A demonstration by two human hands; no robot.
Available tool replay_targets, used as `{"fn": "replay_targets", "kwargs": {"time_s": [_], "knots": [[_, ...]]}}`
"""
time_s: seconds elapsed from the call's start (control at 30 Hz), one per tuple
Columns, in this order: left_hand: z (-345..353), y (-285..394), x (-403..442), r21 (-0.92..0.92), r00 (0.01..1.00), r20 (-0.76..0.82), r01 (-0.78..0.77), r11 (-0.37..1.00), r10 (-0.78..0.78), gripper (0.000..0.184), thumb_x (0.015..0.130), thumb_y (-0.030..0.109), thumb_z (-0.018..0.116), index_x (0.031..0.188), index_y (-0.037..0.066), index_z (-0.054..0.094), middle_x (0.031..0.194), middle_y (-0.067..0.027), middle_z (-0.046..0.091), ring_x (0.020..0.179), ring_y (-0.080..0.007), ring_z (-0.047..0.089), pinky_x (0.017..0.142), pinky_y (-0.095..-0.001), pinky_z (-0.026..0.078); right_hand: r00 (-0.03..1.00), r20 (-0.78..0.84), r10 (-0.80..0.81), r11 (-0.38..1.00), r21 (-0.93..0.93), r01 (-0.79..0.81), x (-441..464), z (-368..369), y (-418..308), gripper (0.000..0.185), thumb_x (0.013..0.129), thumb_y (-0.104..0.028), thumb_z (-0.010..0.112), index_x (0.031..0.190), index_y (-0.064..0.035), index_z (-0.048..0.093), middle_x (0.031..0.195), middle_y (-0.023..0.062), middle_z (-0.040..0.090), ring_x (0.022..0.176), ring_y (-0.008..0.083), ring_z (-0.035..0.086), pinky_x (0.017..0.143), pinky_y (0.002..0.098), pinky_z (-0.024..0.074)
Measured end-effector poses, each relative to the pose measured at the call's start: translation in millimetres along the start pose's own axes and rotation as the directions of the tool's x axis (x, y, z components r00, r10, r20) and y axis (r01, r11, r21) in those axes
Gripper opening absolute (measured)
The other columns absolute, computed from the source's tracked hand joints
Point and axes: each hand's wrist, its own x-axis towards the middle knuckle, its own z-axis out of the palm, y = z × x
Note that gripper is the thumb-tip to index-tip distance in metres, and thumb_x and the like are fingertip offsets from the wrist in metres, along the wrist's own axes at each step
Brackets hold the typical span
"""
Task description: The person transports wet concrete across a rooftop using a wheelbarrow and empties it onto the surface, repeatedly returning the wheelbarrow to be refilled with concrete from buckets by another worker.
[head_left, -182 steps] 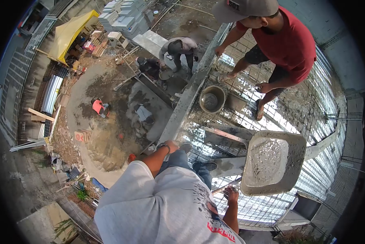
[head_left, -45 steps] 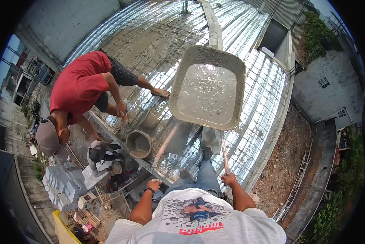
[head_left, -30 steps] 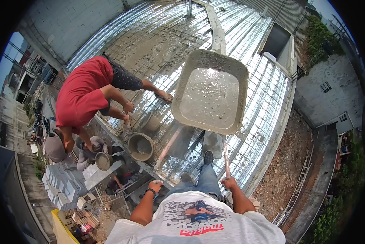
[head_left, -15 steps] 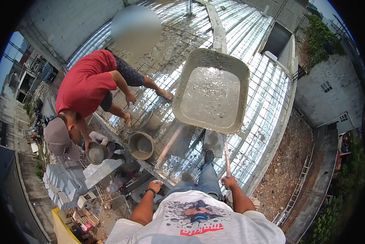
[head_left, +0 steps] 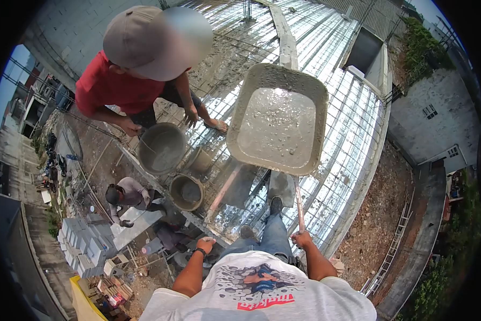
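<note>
A wheelbarrow (head_left: 320, 128), its tray coated with wet grey concrete, stands in front of me. My right hand (head_left: 302, 239) is closed around the end of its right wooden handle (head_left: 299, 206). The left handle (head_left: 222, 193) slants down toward my left side. Near its lower end, my left hand (head_left: 205, 244) has its fingers curled; what they hold, if anything, is hidden. A grey bucket (head_left: 186, 191) sits left of the left handle, with another bucket (head_left: 201, 160) just beyond it.
A co-worker in a red shirt (head_left: 125, 88) holds a large bucket (head_left: 163, 148) at left. Below the slab edge, another person (head_left: 133, 191) is beside a pale board (head_left: 136, 227). Rebar mesh (head_left: 353, 128) over shiny metal decking spreads ahead. Rubble ground (head_left: 374, 214) lies lower right.
The red-shirted co-worker has straightened from a deep bend and raised the bucket up beside the slab edge. The person below has come into fuller view. My hands and the wheelbarrow have barely moved.
</note>
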Motion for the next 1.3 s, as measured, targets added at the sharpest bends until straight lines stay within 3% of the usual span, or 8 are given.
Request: {"fn": "replay_targets", "kwargs": {"time_s": [0.1, 0.5, 0.6, 0.7, 1.07, 1.17, 1.3], "knots": [[1.2, -2.6, 3.6, -0.021, 0.998, 0.030, 0.051, 0.999, -0.050, 0.037, 0.076, 0.032, 0.073, 0.099, 0.004, 0.069, 0.095, -0.0125, 0.069, 0.092, -0.0228, 0.064, 0.080, -0.0346, 0.048, 1.000, -0.001, -0.012, 1.000, 0.025, 0.012, 5.5, 1.6, 4.7, 0.013, 0.083, -0.014, 0.063, 0.085, -0.0027, 0.068, 0.068, 0.0055, 0.064, 0.052, 0.0125, 0.056, 0.044, 0.0272, 0.0404], [3.4, -16.3, 15.9, 0.019, 0.998, 0.056, 0.027, 0.999, -0.028, 0.036, 0.076, 0.034, 0.073, 0.098, 0.005, 0.069, 0.095, -0.0118, 0.069, 0.089, -0.0237, 0.064, 0.078, -0.0360, 0.049, 0.998, 0.007, -0.055, 0.984, 0.169, 0.053, 22.7, 8.1, 24.2, 0.016, 0.083, -0.013, 0.064, 0.088, 0.0022, 0.066, 0.069, 0.0059, 0.063, 0.049, 0.0115, 0.053, 0.040, 0.0263, 0.0362], [5.6, -19.7, 17.8, -0.008, 0.998, 0.026, -0.060, 0.998, 0.060, 0.027, 0.080, 0.025, 0.072, 0.094, 0.003, 0.067, 0.077, -0.0031, 0.066, 0.063, -0.0102, 0.059, 0.058, -0.0262, 0.047, 0.999, 0.018, -0.041, 0.979, 0.201, 0.037, 10.4, 5.3, 15.3, 0.017, 0.083, -0.014, 0.065, 0.087, 0.0026, 0.065, 0.071, 0.0070, 0.063, 0.050, 0.0123, 0.054, 0.040, 0.0269, 0.0374], [2.2, -12.6, 12.8, -0.012, 0.999, 0.040, 0.016, 1.000, -0.015, 0.033, 0.076, 0.033, 0.073, 0.093, 0.005, 0.070, 0.088, -0.0089, 0.069, 0.083, -0.0200, 0.064, 0.076, -0.0335, 0.049, 0.999, -0.016, -0.034, 0.986, 0.160, 0.036, -2.1, 4.6, 5.7, 0.018, 0.083, -0.015, 0.066, 0.086, 0.0026, 0.065, 0.072, 0.0078, 0.064, 0.051, 0.0132, 0.055, 0.041, 0.0274, 0.0384], [-2.1, 2.6, 6.3, 0.022, 0.999, 0.054, 0.005, 1.000, -0.006, 0.035, 0.076, 0.032, 0.073, 0.096, 0.004, 0.069, 0.091, -0.0106, 0.069, 0.085, -0.0204, 0.065, 0.077, -0.0333, 0.049, 0.998, -0.014, -0.065, 0.976, 0.206, 0.067, 28.1, 9.5, 33.9, 0.013, 0.082, -0.012, 0.067, 0.077, -0.0004, 0.063, 0.063, 0.0039, 0.058, 0.047, 0.0115, 0.049, 0.038, 0.0273, 0.0333], [-4.7, 4.5, 6.5, 0.060, 0.998, 0.063, 0.008, 0.998, -0.011, 0.037, 0.076, 0.032, 0.073, 0.099, 0.003, 0.068, 0.094, -0.0121, 0.069, 0.087, -0.0212, 0.065, 0.078, -0.0334, 0.049, 1.000, 0.003, -0.030, 0.969, 0.247, 0.028, 21.4, 6.4, 34.6, 0.020, 0.078, -0.017, 0.070, 0.082, 0.0014, 0.063, 0.065, 0.0077, 0.062, 0.053, 0.0176, 0.058, 0.048, 0.0335, 0.0429], [-9.0, 14.4, 2.4, 0.071, 0.997, 0.070, 0.011, 0.997, -0.016, 0.040, 0.076, 0.032, 0.072, 0.101, 0.002, 0.067, 0.096, -0.0133, 0.068, 0.089, -0.0222, 0.065, 0.080, -0.0334, 0.049, 0.999, -0.020, -0.043, 0.981, 0.190, 0.046, 27.6, 8.6, 43.3, 0.019, 0.078, -0.016, 0.069, 0.082, 0.0010, 0.064, 0.066, 0.0079, 0.063, 0.055, 0.0176, 0.058, 0.050, 0.0346, 0.0436]]}}
